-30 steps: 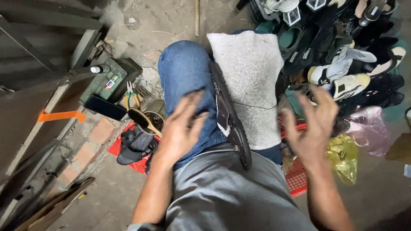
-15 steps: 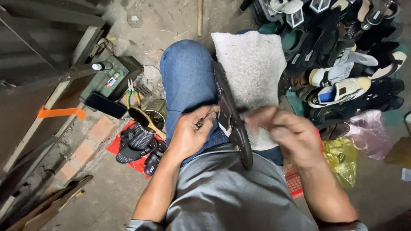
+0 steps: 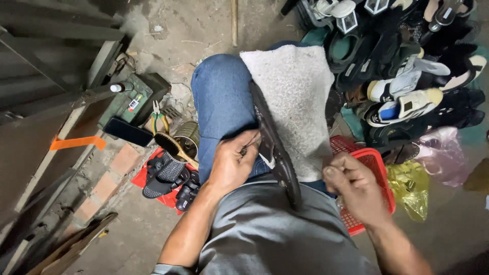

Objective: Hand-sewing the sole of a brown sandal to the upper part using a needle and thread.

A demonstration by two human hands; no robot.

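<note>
A dark sandal [image 3: 272,145] stands on edge between my knees, leaning on a grey-white cloth [image 3: 295,97] draped over my right leg. My left hand [image 3: 232,163] rests on my blue jeans [image 3: 219,97] and pinches a thin tool or needle against the sandal's side. To the right of the sandal my right hand [image 3: 354,186] is closed over the lower edge of the cloth, and a fine thread seems to run from it toward the sandal.
A heap of shoes and sandals [image 3: 407,76] fills the upper right. A red plastic basket [image 3: 374,175] and a yellow bag [image 3: 410,186] sit at my right. On the left lie black sandals [image 3: 163,178], a brush [image 3: 170,147], a tin [image 3: 186,137], pliers [image 3: 158,117], a phone [image 3: 127,131] and a green box [image 3: 135,99].
Both hands were open and raised a second ago. They have come down: the left now pinches at the sandal, the right has closed and drawn away to the right.
</note>
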